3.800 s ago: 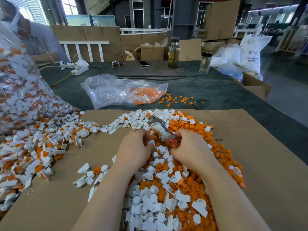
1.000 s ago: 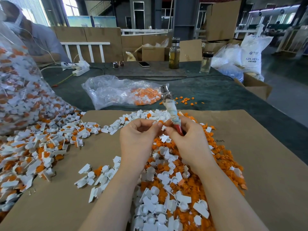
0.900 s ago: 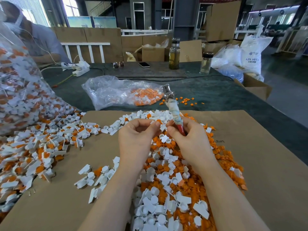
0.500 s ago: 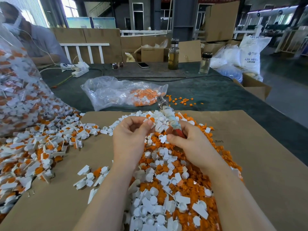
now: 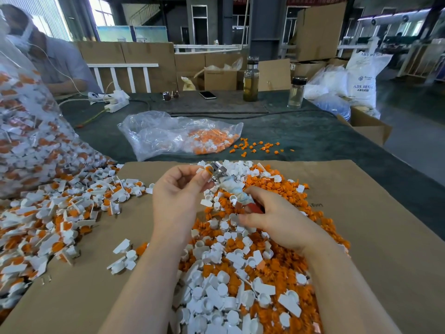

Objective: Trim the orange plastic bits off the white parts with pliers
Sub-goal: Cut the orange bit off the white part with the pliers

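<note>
White sack (image 5: 363,78) printed "ABS RESIN", smaller print unreadable, cardboard sheet (image 5: 361,237) lettering illegible

**Non-task items on and around the bench**

We record a dark green cloth-covered table (image 5: 301,138) under a brown cardboard sheet (image 5: 375,227). At its far edge we note a black smartphone (image 5: 207,94), dark sunglasses (image 5: 170,95) and a white power strip (image 5: 113,102). A tall glass bottle of yellowish liquid (image 5: 251,80) stands upright, well apart from a shorter clear black-capped jar (image 5: 296,92). Beyond the right edge we see a white printed resin sack (image 5: 363,78) and brown cardboard cartons (image 5: 317,32). A seated person in a grey shirt (image 5: 60,63) is at far left.
</note>
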### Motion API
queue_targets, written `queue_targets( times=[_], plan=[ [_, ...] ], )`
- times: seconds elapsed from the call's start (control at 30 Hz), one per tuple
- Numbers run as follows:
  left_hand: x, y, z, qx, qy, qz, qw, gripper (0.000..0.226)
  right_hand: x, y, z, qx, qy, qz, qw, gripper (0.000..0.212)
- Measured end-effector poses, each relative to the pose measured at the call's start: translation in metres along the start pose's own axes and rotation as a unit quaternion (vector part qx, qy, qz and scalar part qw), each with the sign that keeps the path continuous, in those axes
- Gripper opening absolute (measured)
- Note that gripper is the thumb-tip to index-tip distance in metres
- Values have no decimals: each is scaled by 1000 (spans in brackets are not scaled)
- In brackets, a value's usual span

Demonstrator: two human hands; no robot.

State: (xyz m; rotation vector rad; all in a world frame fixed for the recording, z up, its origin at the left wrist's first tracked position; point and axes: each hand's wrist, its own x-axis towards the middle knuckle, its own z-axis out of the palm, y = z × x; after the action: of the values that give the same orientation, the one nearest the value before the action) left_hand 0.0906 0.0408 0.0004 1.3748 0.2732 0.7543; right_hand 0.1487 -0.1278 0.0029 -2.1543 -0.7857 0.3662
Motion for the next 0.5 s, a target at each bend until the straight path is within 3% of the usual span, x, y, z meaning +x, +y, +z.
queue_targets(
  times=[0.17,0.5],
  plan=[
    [1,1,-3,-6,3,-15,1000,8,2,0,5,-19,23,-30,999,5],
    [2,2,-4,-21,7,-48,999,8,3,-1,9,-19,22,-29,999,24]
  ],
)
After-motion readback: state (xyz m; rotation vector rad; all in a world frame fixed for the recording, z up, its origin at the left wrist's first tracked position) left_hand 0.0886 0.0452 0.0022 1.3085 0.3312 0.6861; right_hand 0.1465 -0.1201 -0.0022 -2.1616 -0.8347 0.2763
